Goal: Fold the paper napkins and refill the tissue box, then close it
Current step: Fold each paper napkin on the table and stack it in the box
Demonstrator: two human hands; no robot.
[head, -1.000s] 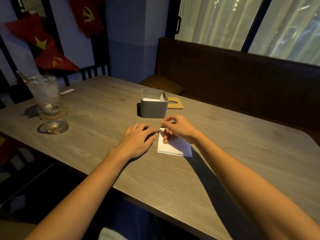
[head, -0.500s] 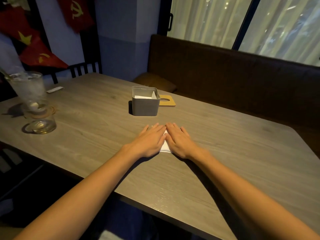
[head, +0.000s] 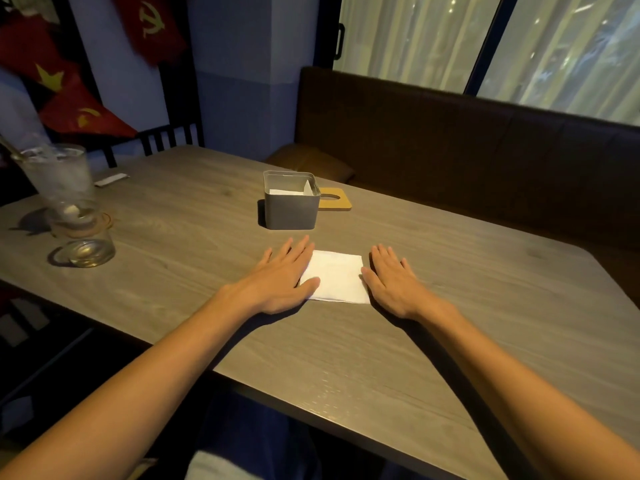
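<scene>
Two hands lie flat with straight fingers on a wooden table. The left hand overlaps one edge of a folded white napkin, and the right hand apparently touches the opposite edge. Just beyond stands the open grey tissue box, with its lid lying behind it.

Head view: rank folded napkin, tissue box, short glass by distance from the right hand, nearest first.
From the right hand:
1. Folded napkin, just left, at the thumb.
2. Tissue box, ahead and to the left.
3. Short glass, far to the left.
</scene>
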